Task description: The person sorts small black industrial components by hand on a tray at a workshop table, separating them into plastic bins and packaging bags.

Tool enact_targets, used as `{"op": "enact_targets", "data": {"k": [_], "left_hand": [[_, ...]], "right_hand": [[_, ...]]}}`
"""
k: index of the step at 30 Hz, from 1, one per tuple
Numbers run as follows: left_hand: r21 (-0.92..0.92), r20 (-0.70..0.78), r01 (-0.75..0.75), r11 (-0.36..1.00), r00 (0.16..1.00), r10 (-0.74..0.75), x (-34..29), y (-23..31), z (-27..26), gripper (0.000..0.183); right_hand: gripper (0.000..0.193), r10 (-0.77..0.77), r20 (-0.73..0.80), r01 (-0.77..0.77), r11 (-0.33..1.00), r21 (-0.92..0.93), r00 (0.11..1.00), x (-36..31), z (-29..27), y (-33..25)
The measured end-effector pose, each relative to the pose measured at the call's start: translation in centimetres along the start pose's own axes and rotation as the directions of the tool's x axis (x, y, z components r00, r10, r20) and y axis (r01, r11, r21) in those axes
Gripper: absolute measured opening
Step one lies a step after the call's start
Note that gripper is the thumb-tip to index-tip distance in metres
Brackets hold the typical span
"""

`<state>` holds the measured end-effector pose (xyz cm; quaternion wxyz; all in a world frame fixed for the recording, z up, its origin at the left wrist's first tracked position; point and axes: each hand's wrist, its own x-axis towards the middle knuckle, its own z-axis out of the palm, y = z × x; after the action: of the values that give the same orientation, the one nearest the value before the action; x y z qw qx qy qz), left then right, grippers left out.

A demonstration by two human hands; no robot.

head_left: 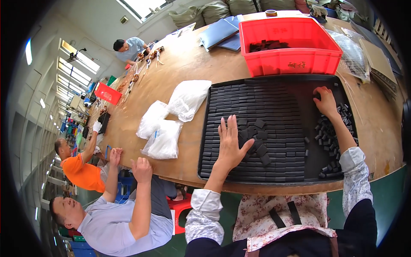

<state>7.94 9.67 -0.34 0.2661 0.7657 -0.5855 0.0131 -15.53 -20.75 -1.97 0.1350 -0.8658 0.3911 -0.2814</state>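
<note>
A wide black tray (311, 118) lies before me on the table, packed on its left side with rows of small black blocks (278, 165). My left hand (231, 143) rests over these rows with its fingers stretched out and holds nothing. Beside it, several loose flat black pieces (258, 136) lie on top of the rows. At the tray's far right corner, my right hand (326, 103) has its fingers curled down on a small black block (317, 96), partly hidden by them. Near my right forearm lies a heap of loose black blocks (327, 132).
Behind the tray stands a red bin (295, 64) with dark pieces inside. White plastic bags (186, 100) sit left of the tray. Blue packets (219, 32) and a tape roll (271, 13) lie farther back; cardboard (376, 62) is at the right. Three other people sit around the table.
</note>
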Motion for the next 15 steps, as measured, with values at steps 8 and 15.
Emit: {"op": "enact_targets", "data": {"k": [8,15], "left_hand": [[0.116,0.277,-0.087,0.989,0.959,0.052,0.5,3.0,1.3,0.088],[0.163,0.264,-0.071,0.984,0.964,0.025,4.5,5.2,4.8,0.077]], "right_hand": [[0.019,-0.058,0.125,0.04,0.99,0.138,0.99,-2.1,0.0,-3.9],[0.017,-0.085,0.206,0.046,0.982,0.184,0.975,-3.6,-0.5,-5.8]]}}
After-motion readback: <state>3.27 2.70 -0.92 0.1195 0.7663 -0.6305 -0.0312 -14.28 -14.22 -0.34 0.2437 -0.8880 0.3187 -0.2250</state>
